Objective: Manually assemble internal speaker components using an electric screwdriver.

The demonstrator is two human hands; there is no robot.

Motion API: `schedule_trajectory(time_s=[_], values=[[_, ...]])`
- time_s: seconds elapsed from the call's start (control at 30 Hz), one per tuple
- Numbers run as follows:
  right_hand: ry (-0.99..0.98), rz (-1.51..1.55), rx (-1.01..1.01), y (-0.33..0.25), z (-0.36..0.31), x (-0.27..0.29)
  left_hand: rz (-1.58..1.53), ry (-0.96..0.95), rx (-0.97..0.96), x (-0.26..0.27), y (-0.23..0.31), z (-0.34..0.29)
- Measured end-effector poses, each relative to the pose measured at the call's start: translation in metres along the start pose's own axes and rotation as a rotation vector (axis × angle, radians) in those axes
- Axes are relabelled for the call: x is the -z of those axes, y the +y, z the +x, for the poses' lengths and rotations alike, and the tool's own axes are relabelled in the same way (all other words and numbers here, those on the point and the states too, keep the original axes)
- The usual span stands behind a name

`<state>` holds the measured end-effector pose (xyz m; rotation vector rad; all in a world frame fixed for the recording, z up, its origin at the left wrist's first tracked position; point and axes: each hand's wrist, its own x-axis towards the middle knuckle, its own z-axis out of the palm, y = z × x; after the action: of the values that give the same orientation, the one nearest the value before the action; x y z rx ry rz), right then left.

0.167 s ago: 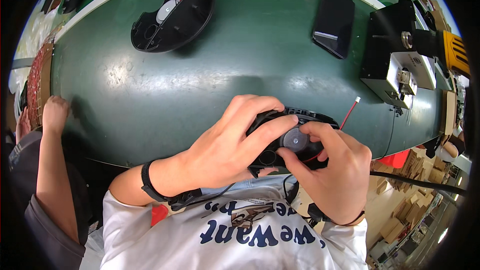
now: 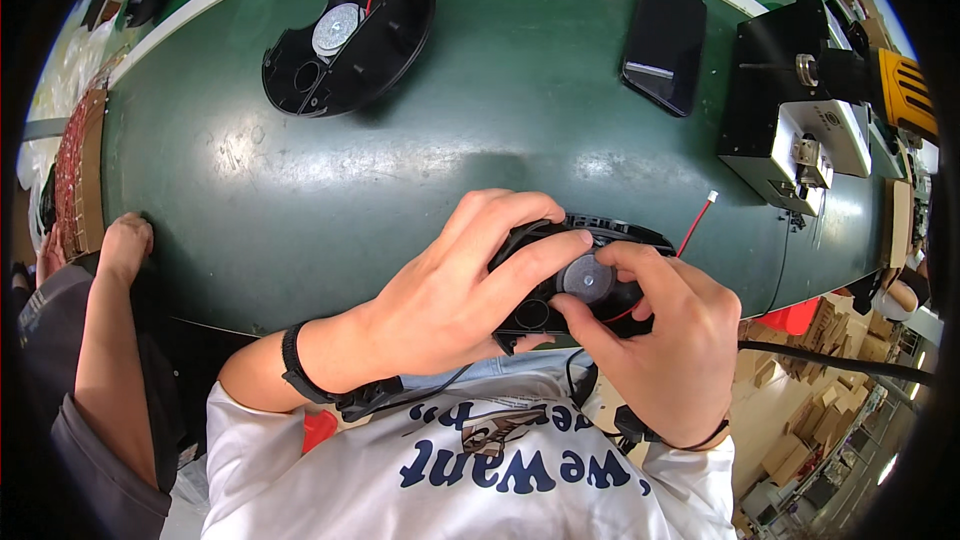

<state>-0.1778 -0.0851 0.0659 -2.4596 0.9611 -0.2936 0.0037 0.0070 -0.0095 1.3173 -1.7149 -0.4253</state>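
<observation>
A black round plastic housing (image 2: 610, 232) lies at the near edge of the green table (image 2: 480, 140). My left hand (image 2: 455, 290) covers its left half, fingers curled over the rim and gripping it. My right hand (image 2: 660, 325) pinches a small round grey speaker disc (image 2: 587, 279) against the inside of the housing. A red wire with a white connector (image 2: 700, 212) sticks out to the right of the housing. Most of the housing is hidden under my hands.
A second black housing (image 2: 350, 35) with a silver disc and red wire lies at the far left. A black phone (image 2: 663, 40) lies at the far right, next to a black and white machine (image 2: 800, 130). Another person's arm (image 2: 110, 340) rests at the left edge.
</observation>
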Motion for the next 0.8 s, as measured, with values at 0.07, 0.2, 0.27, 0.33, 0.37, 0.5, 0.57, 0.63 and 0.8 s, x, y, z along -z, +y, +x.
schedule_trajectory(time_s=[0.07, 0.2, 0.27, 0.33, 0.37, 0.5, 0.57, 0.63, 0.8], values=[[0.009, -0.001, 0.007, 0.000, 0.000, 0.000, -0.001, 0.002, -0.007, 0.000, -0.001, 0.000], [0.008, 0.000, 0.014, 0.001, 0.000, -0.001, 0.002, 0.008, -0.017, -0.001, -0.002, -0.001], [0.011, -0.001, 0.018, 0.002, 0.000, -0.001, 0.006, 0.006, -0.019, 0.000, -0.002, -0.001], [0.015, 0.004, 0.019, 0.002, 0.000, -0.001, 0.005, -0.009, -0.013, 0.001, -0.001, 0.000], [0.016, 0.004, 0.019, 0.001, -0.001, -0.001, 0.005, -0.010, -0.014, 0.000, -0.001, 0.000], [0.019, 0.060, 0.006, 0.001, -0.001, 0.004, 0.018, -0.021, 0.000, 0.001, -0.001, -0.002], [0.049, 0.089, 0.064, 0.005, 0.000, 0.014, 0.035, -0.041, 0.017, 0.003, 0.000, -0.004], [0.303, 0.205, -0.006, 0.008, -0.005, 0.044, 0.046, -0.094, 0.044, 0.007, 0.005, 0.001], [0.888, 0.539, 0.277, 0.048, 0.014, 0.088, 0.079, -0.146, 0.051, 0.007, 0.010, 0.004]])
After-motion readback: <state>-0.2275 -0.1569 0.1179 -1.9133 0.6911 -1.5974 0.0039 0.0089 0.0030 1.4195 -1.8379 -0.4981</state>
